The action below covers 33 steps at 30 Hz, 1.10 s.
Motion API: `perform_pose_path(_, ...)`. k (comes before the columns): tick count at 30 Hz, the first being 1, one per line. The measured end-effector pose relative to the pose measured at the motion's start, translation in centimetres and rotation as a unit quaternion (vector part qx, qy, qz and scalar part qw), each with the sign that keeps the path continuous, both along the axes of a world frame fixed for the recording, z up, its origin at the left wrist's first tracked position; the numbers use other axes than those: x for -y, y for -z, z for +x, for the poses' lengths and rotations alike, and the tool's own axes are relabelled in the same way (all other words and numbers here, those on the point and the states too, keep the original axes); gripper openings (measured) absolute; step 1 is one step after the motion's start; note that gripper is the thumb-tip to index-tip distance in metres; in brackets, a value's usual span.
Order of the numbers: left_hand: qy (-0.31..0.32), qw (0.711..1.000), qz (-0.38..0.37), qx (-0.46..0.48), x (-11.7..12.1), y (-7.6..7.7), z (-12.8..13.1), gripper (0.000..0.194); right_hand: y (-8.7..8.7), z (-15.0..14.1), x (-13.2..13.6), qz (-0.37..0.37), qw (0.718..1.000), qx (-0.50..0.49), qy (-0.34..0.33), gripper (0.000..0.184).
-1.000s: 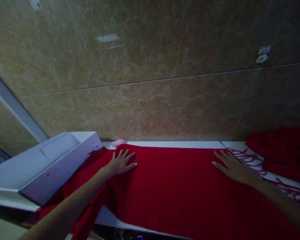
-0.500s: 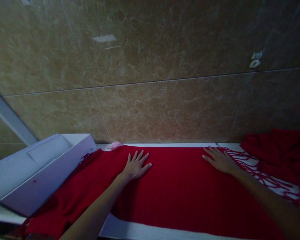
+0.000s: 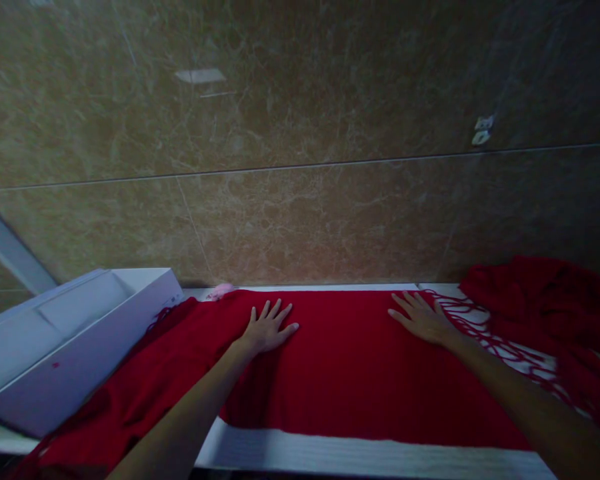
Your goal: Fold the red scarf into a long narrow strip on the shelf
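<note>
Frame centre = clock centre. 12: brown marbled tile wall [image 3: 310, 120], pale joint line [image 3: 300, 167] running across. 2: small pale fitting [image 3: 483, 130] on wall, two pieces, detail too small to read. 11: pale patch [image 3: 200, 76], thin streak below it. 9: light grey bar [image 3: 13, 243], slanted. 8: white box [image 3: 80, 363], open top, small red mark on side; nearer centre, pink item [image 3: 221, 291] by wall. 6: white tabletop [image 3: 350, 455] edge.

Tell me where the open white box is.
In the head view, the open white box sits at the left edge, beside the rumpled side of the spread red cloth.
</note>
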<state>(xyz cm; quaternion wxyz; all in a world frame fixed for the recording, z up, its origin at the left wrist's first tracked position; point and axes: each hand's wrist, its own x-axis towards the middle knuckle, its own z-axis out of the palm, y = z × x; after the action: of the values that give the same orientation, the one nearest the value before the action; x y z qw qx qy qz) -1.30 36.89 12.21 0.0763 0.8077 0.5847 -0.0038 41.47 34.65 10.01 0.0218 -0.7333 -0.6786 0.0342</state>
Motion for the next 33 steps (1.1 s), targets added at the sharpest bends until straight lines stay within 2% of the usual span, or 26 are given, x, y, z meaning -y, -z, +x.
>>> perform_pose_path(4, -0.024, 0.998, 0.052, -0.014, -0.3, -0.1, -1.5, 0.075, -0.1, -0.1, 1.3, 0.015, 1.000, -0.002, -0.006, 0.077)
perform_pose_path(10, -0.047, 0.997, 0.053, -0.015, -0.6, 1.4, -3.1, 0.069, 0.6, 0.1, 1.8, 0.001, 1.000, -0.012, 0.028, 0.075)
perform_pose_path(17, -0.047, 0.997, 0.057, -0.004, -0.8, 1.3, -2.9, 0.070, -0.1, -0.2, 1.8, -0.007, 0.999, -0.027, 0.029, 0.074)
perform_pose_path(24, -0.055, 0.997, 0.052, -0.014, -0.6, 0.9, -2.7, 0.069, -0.1, -0.4, 2.1, 0.008, 0.999, -0.032, 0.032, 0.076)
perform_pose_path(27, -0.053, 0.997, 0.053, -0.012, -0.6, 0.9, -2.8, 0.069, -0.1, -0.5, 2.2, 0.026, 0.998, -0.029, 0.041, 0.080)
perform_pose_path(33, -0.041, 0.997, 0.067, -0.006, -0.8, 1.3, -3.1, 0.071, -0.3, -0.6, 2.5, 0.020, 0.999, -0.027, 0.032, 0.076)
